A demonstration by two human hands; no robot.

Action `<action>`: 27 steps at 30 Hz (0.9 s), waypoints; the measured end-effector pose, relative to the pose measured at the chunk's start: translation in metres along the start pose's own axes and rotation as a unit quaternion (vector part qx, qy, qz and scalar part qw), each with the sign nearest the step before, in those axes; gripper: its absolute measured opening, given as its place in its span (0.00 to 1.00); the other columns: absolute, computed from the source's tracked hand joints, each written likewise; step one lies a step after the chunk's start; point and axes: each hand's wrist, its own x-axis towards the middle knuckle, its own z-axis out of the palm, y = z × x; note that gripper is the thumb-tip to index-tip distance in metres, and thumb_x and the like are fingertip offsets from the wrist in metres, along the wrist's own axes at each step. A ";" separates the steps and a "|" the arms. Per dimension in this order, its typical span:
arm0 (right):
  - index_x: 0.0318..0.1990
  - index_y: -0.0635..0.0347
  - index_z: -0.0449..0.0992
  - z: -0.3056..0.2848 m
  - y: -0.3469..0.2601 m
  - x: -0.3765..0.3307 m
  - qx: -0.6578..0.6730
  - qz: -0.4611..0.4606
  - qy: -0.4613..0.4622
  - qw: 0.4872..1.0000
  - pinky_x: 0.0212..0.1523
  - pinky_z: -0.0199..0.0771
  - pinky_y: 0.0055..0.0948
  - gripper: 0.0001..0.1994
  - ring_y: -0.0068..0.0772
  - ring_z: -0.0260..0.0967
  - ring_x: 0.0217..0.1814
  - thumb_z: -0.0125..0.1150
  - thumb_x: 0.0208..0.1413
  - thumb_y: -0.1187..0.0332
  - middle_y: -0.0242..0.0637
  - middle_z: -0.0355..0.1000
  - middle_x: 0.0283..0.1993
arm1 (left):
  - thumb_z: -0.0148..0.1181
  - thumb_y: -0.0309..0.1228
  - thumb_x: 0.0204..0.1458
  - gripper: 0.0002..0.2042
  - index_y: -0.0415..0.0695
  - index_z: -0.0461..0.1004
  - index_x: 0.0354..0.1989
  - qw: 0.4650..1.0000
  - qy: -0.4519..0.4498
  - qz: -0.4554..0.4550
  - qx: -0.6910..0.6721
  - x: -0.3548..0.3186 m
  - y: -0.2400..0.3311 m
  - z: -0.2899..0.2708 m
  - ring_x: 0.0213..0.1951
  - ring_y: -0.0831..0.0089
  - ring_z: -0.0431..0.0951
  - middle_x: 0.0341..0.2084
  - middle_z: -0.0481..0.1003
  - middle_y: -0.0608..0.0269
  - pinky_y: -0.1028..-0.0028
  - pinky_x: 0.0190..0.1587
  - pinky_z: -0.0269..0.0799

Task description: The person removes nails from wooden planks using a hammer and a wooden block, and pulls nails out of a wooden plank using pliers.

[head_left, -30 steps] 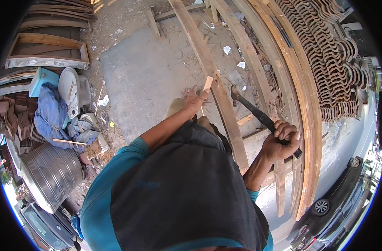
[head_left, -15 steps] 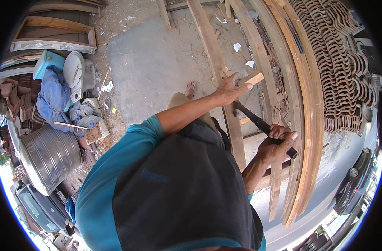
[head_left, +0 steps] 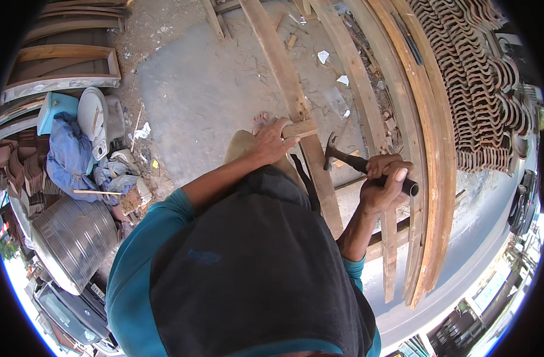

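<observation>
My left hand [head_left: 272, 143] is closed on the end of a short wooden block [head_left: 300, 129]. This block lies across a long worn beam [head_left: 287, 74], or just above it; I cannot tell whether they touch. In my right hand [head_left: 386, 181] is a claw hammer [head_left: 356, 163], gripped by its dark handle. The hammer's metal head points left and stays just right of the beam, apart from the block.
Several long planks [head_left: 441, 178] run side by side on the right, with stacked curved roof tiles [head_left: 480, 89] beyond them. A grey sheet [head_left: 194, 89] covers the ground ahead. At left are a toilet [head_left: 94, 119], a blue tarp bundle [head_left: 75, 154] and a ribbed metal tank [head_left: 75, 232].
The left hand has brought the block left and down to the beam. The hammer has swung to a flatter angle, its head coming into plain sight. The whole view has shifted slightly.
</observation>
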 end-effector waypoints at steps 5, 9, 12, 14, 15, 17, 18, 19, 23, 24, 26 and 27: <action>0.30 0.61 0.63 0.035 0.014 0.043 0.021 0.077 -0.059 0.995 0.20 0.63 0.28 0.16 0.23 0.57 0.18 0.52 0.68 0.61 0.37 0.62 0.21 | 0.62 0.51 0.56 0.29 0.46 0.67 0.60 0.990 0.113 -0.037 -0.077 0.003 -0.051 -0.003 0.56 0.48 0.74 0.50 0.75 0.37 0.56 0.57 0.69; 0.27 0.60 0.63 0.064 0.044 0.072 0.011 0.150 -0.009 0.989 0.20 0.63 0.28 0.19 0.24 0.58 0.17 0.58 0.66 0.57 0.36 0.62 0.20 | 0.64 0.44 0.59 0.27 0.37 0.66 0.57 0.941 0.144 -0.100 -0.289 0.031 -0.043 -0.033 0.41 0.64 0.78 0.41 0.79 0.52 0.67 0.44 0.74; 0.25 0.57 0.62 0.066 0.058 0.090 -0.011 0.185 0.065 0.980 0.20 0.63 0.28 0.24 0.26 0.57 0.17 0.61 0.65 0.51 0.34 0.60 0.19 | 0.66 0.39 0.59 0.26 0.33 0.65 0.57 0.904 0.180 -0.070 -0.382 0.048 -0.040 -0.049 0.37 0.73 0.76 0.37 0.79 0.58 0.73 0.40 0.73; 0.25 0.56 0.61 0.052 0.064 0.099 0.015 0.202 0.142 0.969 0.20 0.61 0.29 0.24 0.26 0.55 0.16 0.61 0.65 0.50 0.33 0.58 0.19 | 0.67 0.37 0.59 0.27 0.32 0.64 0.59 0.898 0.191 -0.065 -0.391 0.061 -0.036 -0.064 0.37 0.76 0.74 0.37 0.78 0.59 0.75 0.40 0.73; 0.25 0.55 0.60 0.045 0.067 0.102 0.019 0.206 0.163 0.965 0.20 0.59 0.29 0.24 0.26 0.54 0.18 0.63 0.63 0.50 0.31 0.56 0.19 | 0.67 0.40 0.59 0.32 0.31 0.61 0.62 0.904 0.200 -0.073 -0.370 0.068 -0.035 -0.070 0.38 0.74 0.75 0.37 0.78 0.56 0.74 0.41 0.73; 0.25 0.54 0.60 0.034 0.074 0.105 0.025 0.207 0.194 0.959 0.21 0.60 0.29 0.24 0.25 0.53 0.18 0.64 0.63 0.50 0.30 0.55 0.20 | 0.68 0.42 0.58 0.36 0.29 0.59 0.65 0.912 0.204 -0.082 -0.347 0.082 -0.034 -0.083 0.40 0.73 0.76 0.38 0.78 0.54 0.74 0.42 0.74; 0.25 0.53 0.59 0.029 0.078 0.106 0.035 0.205 0.226 0.952 0.22 0.60 0.28 0.24 0.24 0.53 0.19 0.64 0.62 0.49 0.30 0.55 0.20 | 0.68 0.45 0.57 0.41 0.27 0.55 0.67 0.920 0.169 -0.119 -0.334 0.090 -0.027 -0.097 0.43 0.70 0.77 0.40 0.78 0.51 0.73 0.45 0.74; 0.26 0.53 0.60 0.022 0.084 0.105 0.022 0.193 0.244 0.950 0.23 0.59 0.27 0.24 0.23 0.52 0.20 0.65 0.62 0.49 0.28 0.54 0.20 | 0.68 0.47 0.56 0.43 0.26 0.54 0.68 0.924 0.147 -0.136 -0.324 0.099 -0.025 -0.102 0.44 0.69 0.77 0.42 0.78 0.49 0.72 0.46 0.74; 0.27 0.49 0.62 -0.010 0.088 0.081 0.064 0.185 0.322 0.926 0.24 0.63 0.26 0.21 0.21 0.55 0.20 0.61 0.65 0.50 0.26 0.58 0.20 | 0.66 0.55 0.54 0.33 0.38 0.71 0.56 0.936 0.164 -0.164 -0.264 0.146 -0.039 -0.112 0.53 0.66 0.73 0.46 0.77 0.54 0.66 0.55 0.69; 0.27 0.49 0.62 -0.012 0.090 0.072 0.062 0.186 0.330 0.923 0.24 0.63 0.26 0.21 0.21 0.55 0.20 0.61 0.65 0.50 0.26 0.58 0.20 | 0.66 0.55 0.54 0.34 0.39 0.70 0.58 0.932 0.151 -0.155 -0.290 0.160 -0.058 -0.110 0.55 0.67 0.73 0.47 0.76 0.55 0.66 0.58 0.68; 0.31 0.51 0.61 -0.019 0.091 0.058 0.104 0.177 0.432 0.878 0.25 0.61 0.25 0.19 0.21 0.55 0.21 0.58 0.67 0.52 0.27 0.57 0.22 | 0.66 0.55 0.54 0.34 0.40 0.69 0.60 0.931 0.116 -0.140 -0.316 0.177 -0.060 -0.112 0.57 0.68 0.72 0.49 0.76 0.57 0.66 0.60 0.67; 0.32 0.50 0.61 -0.023 0.092 0.050 0.099 0.172 0.453 0.869 0.25 0.63 0.25 0.18 0.20 0.56 0.22 0.56 0.68 0.51 0.26 0.57 0.22 | 0.67 0.54 0.54 0.34 0.40 0.69 0.60 0.932 0.089 -0.137 -0.322 0.181 -0.047 -0.121 0.56 0.69 0.72 0.49 0.75 0.57 0.66 0.60 0.68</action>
